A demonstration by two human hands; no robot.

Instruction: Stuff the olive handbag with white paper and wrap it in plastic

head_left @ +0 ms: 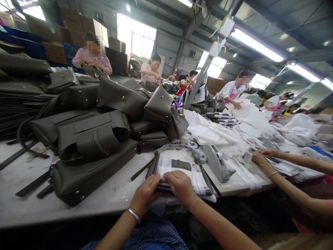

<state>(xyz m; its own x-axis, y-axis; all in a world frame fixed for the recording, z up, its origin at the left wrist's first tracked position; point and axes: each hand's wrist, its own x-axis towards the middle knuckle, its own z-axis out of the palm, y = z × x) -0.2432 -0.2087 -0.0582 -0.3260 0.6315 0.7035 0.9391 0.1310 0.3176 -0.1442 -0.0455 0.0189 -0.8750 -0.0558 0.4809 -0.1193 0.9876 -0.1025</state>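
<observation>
A dark grey-green handbag (pixel 181 164) lies flat at the table's front edge, partly covered by white wrapping sheet (pixel 164 164). My left hand (pixel 146 190), fingers closed, grips its near edge from the left. Right beside it, my right hand (pixel 180 186) has its fingers curled over the same edge, on the white wrapping. The undersides of both hands are hidden. Behind the bag runs its handle, wrapped in translucent film (pixel 191 150). A grey tape dispenser (pixel 217 163) stands just to the right of the bag.
A large heap of similar dark bags (pixel 93 139) fills the table's left side, with loose straps (pixel 33 182) near the front. White sheets (pixel 213 128) cover the right side. A co-worker's hands (pixel 260 158) work close on my right. Other people stand across the table.
</observation>
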